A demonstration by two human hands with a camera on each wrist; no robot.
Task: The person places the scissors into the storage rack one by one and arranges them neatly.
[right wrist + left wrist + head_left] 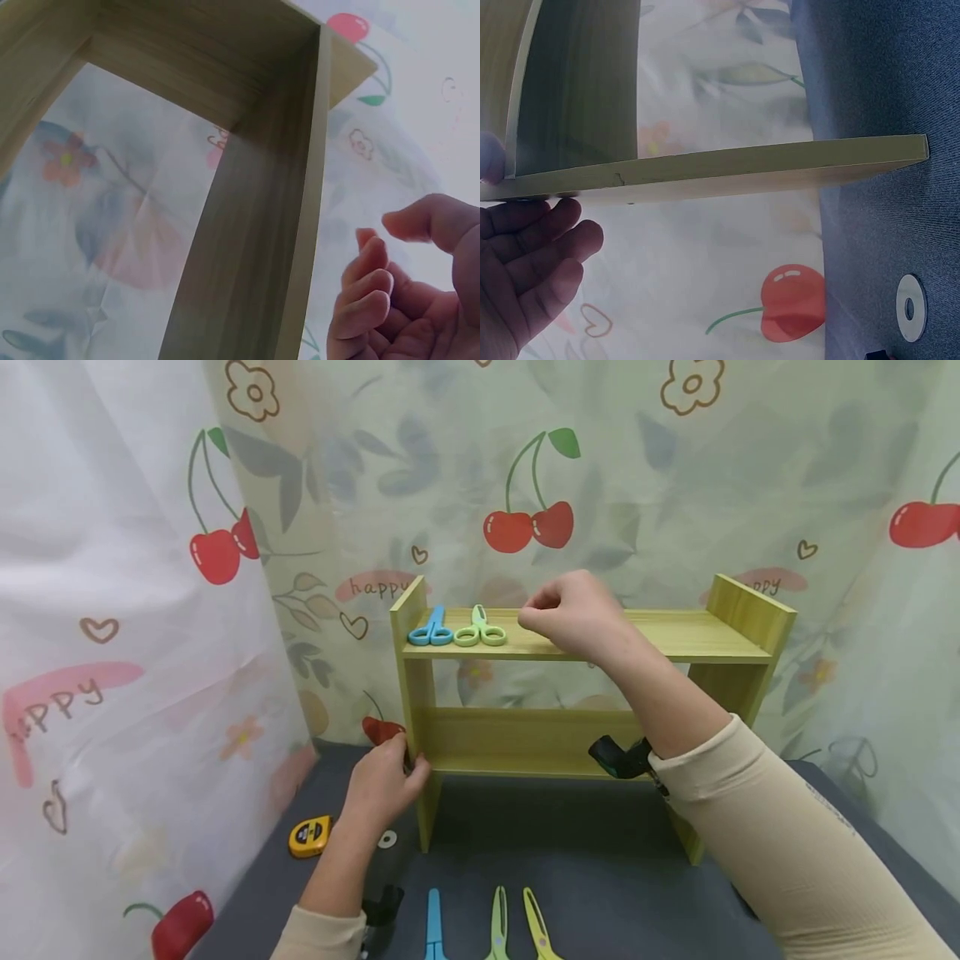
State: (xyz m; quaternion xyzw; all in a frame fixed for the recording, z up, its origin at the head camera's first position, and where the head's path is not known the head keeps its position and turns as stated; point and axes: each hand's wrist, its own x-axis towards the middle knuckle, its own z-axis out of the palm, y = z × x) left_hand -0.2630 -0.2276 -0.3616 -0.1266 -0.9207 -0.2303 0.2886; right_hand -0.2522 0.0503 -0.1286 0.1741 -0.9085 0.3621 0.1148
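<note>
yellow-green wood, smooth and pale-grained, makes up the small shelf unit (525, 735) in front of me: two side panels, a top board and a lower board, standing on its own feet on the table. my left hand (384, 781) grips the lower part of its left side panel, fingers curled round the front edge; the wrist view shows my fingertips (532, 251) against the underside of that board. my right hand (573, 610) hovers over the middle of the top board with fingers loosely curled and thumb near the forefinger, and it has hold of nothing that i can see. on the top board, toward its left end, lie a blue pair of scissors (431, 629) and a green pair of scissors (480, 629), side by side and just touching, handles toward me. the lower board has nothing on it that i can make out. down on the dark grey cloth table (600, 860), near my edge, lie a blue blade (434, 925) and two green blades (517, 925), cut off by the frame. a yellow tape measure (310, 836) sits left of my left wrist, and a small white ring (387, 838) lies beside it. cherry-printed curtains (525, 485) hang all round the back and sides.
</note>
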